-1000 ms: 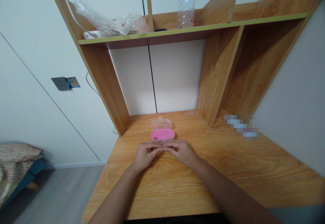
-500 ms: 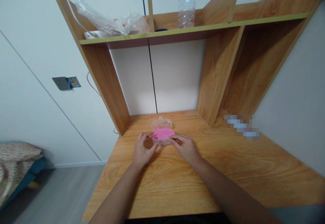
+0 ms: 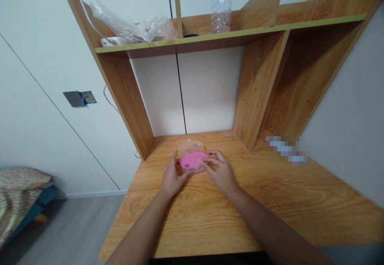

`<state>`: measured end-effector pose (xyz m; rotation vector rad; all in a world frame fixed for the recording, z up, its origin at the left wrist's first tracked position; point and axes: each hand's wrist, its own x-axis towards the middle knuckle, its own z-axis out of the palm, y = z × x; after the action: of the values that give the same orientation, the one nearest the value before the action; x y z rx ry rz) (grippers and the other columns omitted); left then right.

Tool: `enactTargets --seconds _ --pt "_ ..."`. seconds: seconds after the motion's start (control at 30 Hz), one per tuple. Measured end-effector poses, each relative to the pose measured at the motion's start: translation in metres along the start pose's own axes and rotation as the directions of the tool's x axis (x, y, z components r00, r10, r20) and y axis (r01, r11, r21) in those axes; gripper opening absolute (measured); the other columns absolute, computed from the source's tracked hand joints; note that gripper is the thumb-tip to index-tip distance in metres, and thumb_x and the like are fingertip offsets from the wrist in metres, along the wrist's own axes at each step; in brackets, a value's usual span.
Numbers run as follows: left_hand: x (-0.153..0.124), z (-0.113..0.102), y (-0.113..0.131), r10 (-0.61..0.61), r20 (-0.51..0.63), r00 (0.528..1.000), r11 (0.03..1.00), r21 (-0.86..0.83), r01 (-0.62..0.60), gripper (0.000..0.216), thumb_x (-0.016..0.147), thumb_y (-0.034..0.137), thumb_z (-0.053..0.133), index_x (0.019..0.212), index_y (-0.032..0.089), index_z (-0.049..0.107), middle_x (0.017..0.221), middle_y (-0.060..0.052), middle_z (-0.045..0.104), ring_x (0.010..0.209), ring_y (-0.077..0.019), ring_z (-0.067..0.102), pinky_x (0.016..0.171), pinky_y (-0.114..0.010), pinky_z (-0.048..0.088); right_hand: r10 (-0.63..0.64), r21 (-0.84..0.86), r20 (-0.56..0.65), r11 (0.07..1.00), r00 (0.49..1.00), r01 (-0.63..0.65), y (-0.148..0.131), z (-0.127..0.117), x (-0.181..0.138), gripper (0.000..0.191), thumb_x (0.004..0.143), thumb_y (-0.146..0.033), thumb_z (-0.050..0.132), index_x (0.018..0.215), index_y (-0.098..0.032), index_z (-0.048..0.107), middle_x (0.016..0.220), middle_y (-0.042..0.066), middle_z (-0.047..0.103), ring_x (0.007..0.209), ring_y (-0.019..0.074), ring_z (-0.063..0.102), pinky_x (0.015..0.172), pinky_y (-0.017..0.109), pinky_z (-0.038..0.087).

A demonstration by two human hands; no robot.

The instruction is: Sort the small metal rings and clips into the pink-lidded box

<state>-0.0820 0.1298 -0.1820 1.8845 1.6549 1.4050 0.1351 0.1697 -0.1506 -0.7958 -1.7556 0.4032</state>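
Observation:
An oval pink plastic box [image 3: 190,160] rests on the desk with its clear lid [image 3: 189,147] tipped open behind it. My left hand [image 3: 173,177] holds the box by its left end, thumb along the front edge and fingers at the side. On the pink surface near the left lies a small dark ring [image 3: 187,165]. My right hand [image 3: 220,171] is over the right end, thumb and forefinger pinched on a small pale loop [image 3: 200,161]; its kind is too small to make out. The other right fingers reach past the box's right edge.
A wooden shelf unit [image 3: 192,43] rises from the back of the desk [image 3: 210,225]. On it are a plastic bottle [image 3: 221,9] and a crumpled clear bag [image 3: 135,29]. A blurred-out item [image 3: 286,151] lies at the right. A bed corner [image 3: 21,197] shows at the left.
My left fingers have shifted up along the box's left end. My right fingers have spread further over the right edge, and the small dark ring appears slightly further right and lower.

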Motion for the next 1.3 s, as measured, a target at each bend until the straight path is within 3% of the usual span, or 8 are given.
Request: enactTargets --seconds 0.3,0.6,0.83,1.0,1.17,1.3 --pt "-0.008 0.000 0.020 0.132 0.065 0.989 0.991 0.022 -0.133 0.100 0.070 0.042 0.087 0.151 0.023 0.031 0.119 -0.011 0.067 0.108 -0.0280 0.063 0.098 -0.047 0.045 -0.042 -0.114 -0.003 0.993 0.999 0.041 -0.002 0.000 -0.001 0.006 0.082 -0.026 0.076 0.087 -0.027 0.079 0.125 0.009 0.059 0.121 0.0283 0.054 0.106 0.048 0.046" --pt "-0.012 -0.004 0.029 0.181 0.126 0.975 0.983 0.014 -0.185 0.095 0.071 0.042 0.086 0.149 0.025 0.034 0.121 -0.010 0.066 0.109 -0.0278 0.062 0.099 -0.047 0.045 -0.084 -0.263 0.056 0.960 0.995 0.096 -0.008 0.000 -0.001 0.009 0.073 -0.024 0.080 0.080 -0.030 0.081 0.138 0.006 0.054 0.133 0.0353 0.042 0.110 0.059 0.036" --pt "-0.012 -0.005 0.030 0.187 0.120 0.975 0.981 0.033 -0.192 0.095 0.069 0.044 0.087 0.149 0.026 0.037 0.119 -0.010 0.067 0.108 -0.0289 0.063 0.097 -0.047 0.045 -0.049 -0.280 0.080 0.957 0.996 0.070 -0.008 0.002 -0.003 0.016 0.070 -0.022 0.082 0.083 -0.031 0.082 0.143 0.006 0.053 0.136 0.0378 0.039 0.111 0.061 0.033" --pt "-0.012 -0.005 0.028 0.154 0.134 0.979 0.986 0.050 -0.162 0.094 0.071 0.041 0.086 0.149 0.025 0.036 0.118 -0.010 0.067 0.108 -0.0291 0.062 0.097 -0.047 0.045 -0.044 -0.197 0.067 0.979 0.997 0.056 -0.009 -0.002 0.000 0.015 0.080 -0.022 0.073 0.091 -0.029 0.080 0.137 0.007 0.056 0.133 0.0337 0.045 0.111 0.058 0.036" --pt "-0.009 -0.007 0.022 0.119 0.110 0.987 0.989 0.071 -0.128 0.092 0.073 0.037 0.084 0.150 0.022 0.036 0.121 -0.012 0.068 0.109 -0.0301 0.063 0.099 -0.049 0.044 0.095 -0.032 0.016 0.995 0.995 -0.095 0.007 0.000 -0.002 0.034 0.090 -0.027 0.063 0.123 -0.025 0.066 0.136 0.012 0.054 0.131 0.0280 0.049 0.115 0.049 0.039" --pt "-0.007 -0.005 0.014 0.077 0.074 0.994 0.997 0.009 -0.078 0.090 0.075 0.032 0.081 0.150 0.022 0.033 0.122 -0.013 0.068 0.110 -0.0290 0.064 0.101 -0.049 0.044 0.283 0.113 0.110 0.949 0.953 -0.295 0.019 0.009 -0.006 0.080 0.080 -0.038 0.076 0.148 -0.019 0.038 0.140 0.017 0.054 0.127 0.0302 0.054 0.109 0.051 0.044"
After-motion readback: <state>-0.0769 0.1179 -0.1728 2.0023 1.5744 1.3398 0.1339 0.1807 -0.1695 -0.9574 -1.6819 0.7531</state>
